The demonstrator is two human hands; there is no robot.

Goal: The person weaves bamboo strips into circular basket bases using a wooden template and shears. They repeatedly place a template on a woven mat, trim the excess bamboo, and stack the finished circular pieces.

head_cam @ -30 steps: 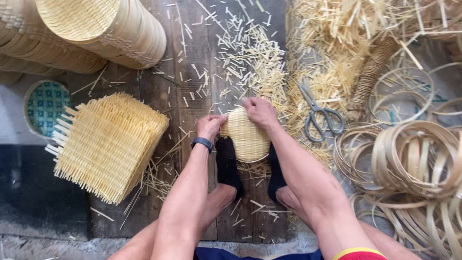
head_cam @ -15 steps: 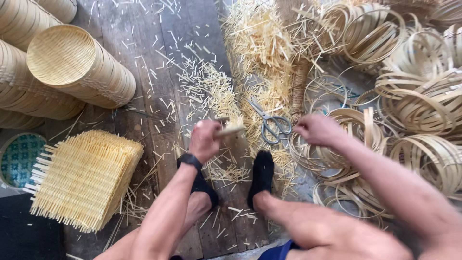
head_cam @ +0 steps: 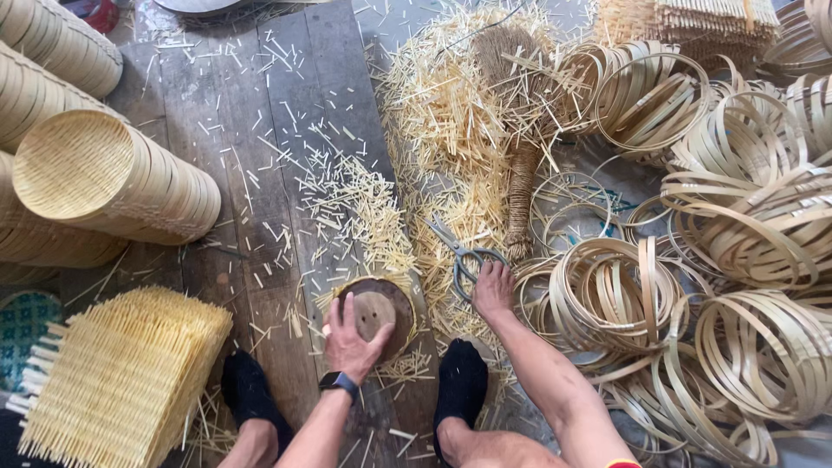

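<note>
My arms are bare, without sleeves, from the hands up to the lower edge of the view. On the wrist of my left hand [head_cam: 348, 340] I wear a dark smartwatch [head_cam: 339, 381] with a black band and a rectangular face. My right hand [head_cam: 493, 290] has nothing on it. At 6 o'clock both feet are in black socks [head_cam: 459, 386]. At 5 o'clock a small piece of red cloth with a yellow edge [head_cam: 628, 464] shows.
</note>
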